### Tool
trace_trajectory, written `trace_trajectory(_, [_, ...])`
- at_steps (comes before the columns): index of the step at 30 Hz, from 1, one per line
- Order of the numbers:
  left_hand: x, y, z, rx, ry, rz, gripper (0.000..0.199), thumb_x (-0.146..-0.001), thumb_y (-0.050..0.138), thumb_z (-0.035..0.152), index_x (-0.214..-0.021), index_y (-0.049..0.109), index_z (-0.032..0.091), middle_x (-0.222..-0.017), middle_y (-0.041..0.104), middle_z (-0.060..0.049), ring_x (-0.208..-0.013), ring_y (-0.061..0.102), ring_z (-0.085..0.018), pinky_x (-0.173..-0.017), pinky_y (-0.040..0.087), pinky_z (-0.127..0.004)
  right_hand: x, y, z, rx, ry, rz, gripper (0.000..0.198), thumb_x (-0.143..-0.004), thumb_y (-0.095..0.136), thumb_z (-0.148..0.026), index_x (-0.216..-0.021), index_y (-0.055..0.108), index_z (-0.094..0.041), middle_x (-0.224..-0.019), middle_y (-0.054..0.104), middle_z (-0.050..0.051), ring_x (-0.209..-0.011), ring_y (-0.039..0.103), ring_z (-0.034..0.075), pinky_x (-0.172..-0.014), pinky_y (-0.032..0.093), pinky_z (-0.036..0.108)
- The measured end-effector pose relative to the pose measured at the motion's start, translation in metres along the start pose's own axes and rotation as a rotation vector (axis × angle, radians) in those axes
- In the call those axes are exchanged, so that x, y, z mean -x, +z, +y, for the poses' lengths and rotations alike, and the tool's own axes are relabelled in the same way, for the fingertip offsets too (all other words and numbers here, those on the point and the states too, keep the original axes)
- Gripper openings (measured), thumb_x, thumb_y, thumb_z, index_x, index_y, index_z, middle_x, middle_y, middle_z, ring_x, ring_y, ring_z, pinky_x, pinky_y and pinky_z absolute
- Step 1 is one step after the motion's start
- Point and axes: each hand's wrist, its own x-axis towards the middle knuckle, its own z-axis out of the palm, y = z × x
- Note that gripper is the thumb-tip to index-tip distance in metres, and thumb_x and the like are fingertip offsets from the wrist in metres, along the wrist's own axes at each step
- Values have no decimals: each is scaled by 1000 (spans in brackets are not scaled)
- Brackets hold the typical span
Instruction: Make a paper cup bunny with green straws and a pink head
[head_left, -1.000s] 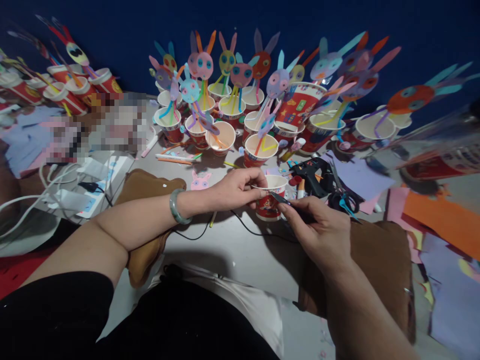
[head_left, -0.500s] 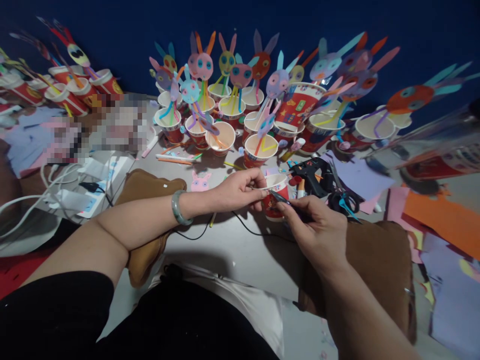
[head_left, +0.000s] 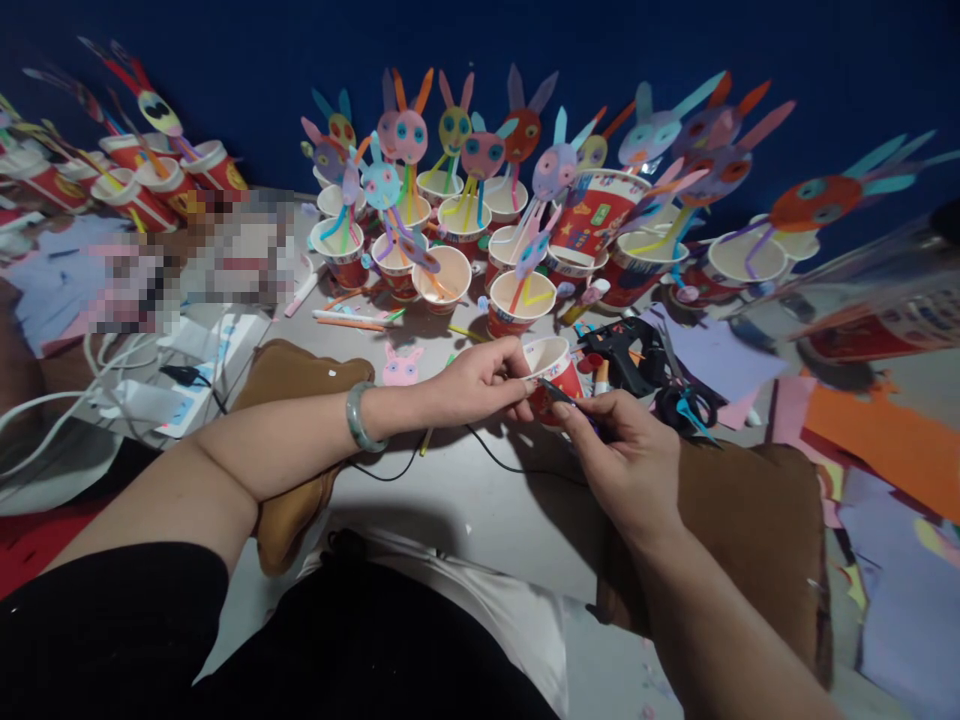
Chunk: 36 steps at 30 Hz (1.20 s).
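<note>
My left hand [head_left: 484, 380], a jade-coloured bangle at its wrist, is closed at the left side of a red and white paper cup [head_left: 546, 358]. The cup is tilted, with its open mouth up. In my right hand [head_left: 630, 450] a slim dark tool [head_left: 561, 392] is gripped between thumb and fingers, and its tip meets the cup's near side. Its exact kind is hard to make out. Just behind the right hand lie a black glue gun [head_left: 626, 345] and black-handled scissors [head_left: 686, 405]. A pink paper rabbit face [head_left: 403, 366] lies beyond my left wrist.
Several paper cups with rabbit-faced straw figures [head_left: 465, 215] stand along the back. Brown cushions [head_left: 300, 375] lie under both forearms. A white power strip [head_left: 187, 390] with cables is at left; coloured paper [head_left: 885, 450] spreads at right. A thin black cord [head_left: 510, 465] crosses the table.
The paper cup has tipped slightly, its base lifting toward the right. The right hand has shifted a little left with the dark tool. My left hand has barely moved.
</note>
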Motion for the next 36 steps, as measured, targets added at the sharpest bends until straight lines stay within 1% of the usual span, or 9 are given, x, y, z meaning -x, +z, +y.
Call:
trace_trajectory(7, [0, 1, 0, 26, 4, 11, 19, -94, 62, 20, -85, 45, 17, -66, 67, 1, -62, 68, -7, -60, 54, -17, -1, 2, 0, -114, 68, -33, 23, -85, 72, -36, -70, 62, -21, -60, 61, -3, -54, 50, 11, -52, 40, 24])
trace_trajectory(12, [0, 0, 0, 30, 5, -2, 18, -94, 61, 19, -86, 46, 17, -66, 67, 1, -63, 69, -7, -62, 55, -18, -2, 2, 1, -126, 62, -36, 23, -86, 71, -38, -72, 64, -21, -62, 65, -2, -55, 53, 12, -53, 42, 24])
trace_trajectory(15, [-1, 0, 0, 21, 4, 20, 18, -95, 61, 19, -86, 45, 17, -66, 67, 1, -63, 69, -7, -61, 54, -17, -2, 2, 3, -68, 19, -2, 23, -86, 71, -37, -72, 64, -21, -61, 64, -2, -53, 52, 12, -51, 41, 24])
trace_trajectory(18, [-2, -1, 0, 30, -3, 43, 17, -95, 60, 22, -88, 45, 17, -66, 67, 2, -61, 68, -7, -59, 55, -17, -2, 3, 5, 19, -62, 89, 22, -85, 72, -37, -72, 62, -22, -59, 61, -3, -50, 50, 11, -50, 40, 24])
trace_trajectory(20, [-2, -1, -1, 36, -2, 44, 13, -95, 60, 23, -96, 48, 16, -66, 67, 2, -59, 68, -7, -58, 55, -17, -2, 4, 7, 80, -132, 146, 21, -85, 73, -36, -74, 62, -22, -58, 61, -3, -49, 50, 11, -49, 40, 24])
trace_trajectory(23, [-3, -2, -1, 43, 4, 22, 18, -95, 61, 24, -107, 52, 14, -64, 66, 3, -57, 68, -7, -56, 54, -16, -1, 5, 10, 170, -200, 184, 18, -84, 75, -36, -79, 63, -22, -62, 65, -2, -49, 54, 12, -49, 42, 25])
trace_trajectory(29, [-1, -3, 3, 51, -17, 13, 16, -93, 64, 26, -95, 52, 15, -66, 68, 2, -57, 68, -7, -56, 55, -16, 1, 6, 14, 283, -256, 204, 20, -85, 74, -40, -85, 64, -22, -68, 69, 0, -50, 59, 13, -48, 44, 25])
trace_trajectory(33, [1, -1, 3, 1, -20, 46, 18, -90, 66, 26, -92, 51, 16, -65, 66, 2, -57, 68, -8, -54, 54, -16, 0, 6, 13, 274, -292, 207, 18, -87, 72, -37, -86, 64, -22, -68, 69, 0, -50, 59, 12, -48, 43, 25])
trace_trajectory(36, [2, 0, 0, -38, 6, 62, 21, -91, 65, 30, -92, 50, 17, -66, 65, 2, -58, 68, -8, -53, 52, -16, 1, 5, 13, 270, -276, 188, 18, -87, 72, -38, -87, 64, -22, -68, 68, 0, -50, 58, 13, -48, 42, 26])
